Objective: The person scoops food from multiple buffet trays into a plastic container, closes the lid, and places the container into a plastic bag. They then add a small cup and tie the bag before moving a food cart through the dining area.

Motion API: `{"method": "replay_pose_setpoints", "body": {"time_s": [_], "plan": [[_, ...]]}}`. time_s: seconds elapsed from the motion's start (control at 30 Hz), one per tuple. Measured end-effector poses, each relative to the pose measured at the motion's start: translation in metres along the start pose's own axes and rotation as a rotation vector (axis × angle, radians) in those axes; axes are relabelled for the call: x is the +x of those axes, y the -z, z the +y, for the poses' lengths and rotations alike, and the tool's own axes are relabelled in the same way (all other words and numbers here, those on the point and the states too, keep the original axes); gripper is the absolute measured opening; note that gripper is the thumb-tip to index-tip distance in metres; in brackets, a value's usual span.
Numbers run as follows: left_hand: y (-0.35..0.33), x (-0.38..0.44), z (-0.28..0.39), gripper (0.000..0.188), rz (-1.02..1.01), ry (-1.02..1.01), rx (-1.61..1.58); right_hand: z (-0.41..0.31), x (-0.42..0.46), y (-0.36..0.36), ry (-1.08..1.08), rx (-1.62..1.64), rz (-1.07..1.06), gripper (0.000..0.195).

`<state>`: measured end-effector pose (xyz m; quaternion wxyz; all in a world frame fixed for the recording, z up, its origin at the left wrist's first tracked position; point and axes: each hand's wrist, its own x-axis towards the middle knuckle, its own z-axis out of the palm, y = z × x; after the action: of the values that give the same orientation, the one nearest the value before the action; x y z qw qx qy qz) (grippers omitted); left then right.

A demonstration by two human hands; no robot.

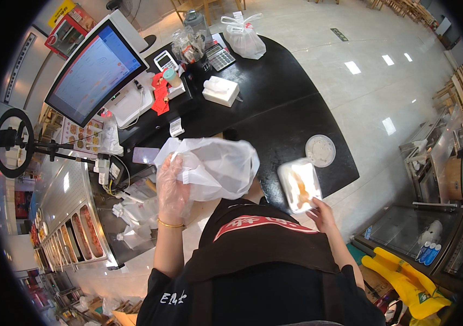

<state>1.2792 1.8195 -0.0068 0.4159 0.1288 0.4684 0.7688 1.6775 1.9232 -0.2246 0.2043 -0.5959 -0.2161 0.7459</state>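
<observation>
My left hand (pixel 175 187), in a thin clear plastic glove and with a gold bangle at the wrist, holds a translucent white plastic bag (pixel 223 167) by one side, its mouth spread towards the right. Bare, my right hand (pixel 321 214) grips the lower right corner of a rectangular lidded food container (pixel 300 183), through whose shiny top something orange-brown shows. The container is over the right front part of the black counter (pixel 272 118). Just beyond it, a round clear-lidded tub (pixel 320 150) stands on the counter.
A large monitor (pixel 99 73), a tissue box (pixel 221 91), a calculator (pixel 219 57) and a tied plastic bag (pixel 245 38) stand farther back. Near my left hand lies a phone (pixel 145 155). Food trays (pixel 89 232) line the left; a ring light (pixel 13 142) juts in there. Glass-topped chests (pixel 402 232) are at right.
</observation>
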Motion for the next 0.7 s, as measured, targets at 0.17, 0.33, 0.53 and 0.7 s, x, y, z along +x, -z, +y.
{"method": "replay_pose_setpoints", "body": {"time_s": [0.17,0.33,0.53,0.7], "plan": [[0.01,0.007,-0.017,0.036,-0.066,0.015,-0.017,0.0,-0.029,0.014,0.024,0.206,-0.025,0.056],[0.002,0.012,-0.025,0.039,-0.095,0.122,-0.109,0.013,-0.016,0.018,0.067,0.477,-0.18,0.051],[-0.011,0.003,-0.025,0.027,-0.028,0.145,-0.016,0.002,-0.031,0.016,0.188,0.435,-0.187,0.054],[-0.046,-0.006,-0.045,0.032,-0.092,0.325,0.055,-0.049,-0.06,-0.017,0.259,0.263,-0.234,0.051]]}}
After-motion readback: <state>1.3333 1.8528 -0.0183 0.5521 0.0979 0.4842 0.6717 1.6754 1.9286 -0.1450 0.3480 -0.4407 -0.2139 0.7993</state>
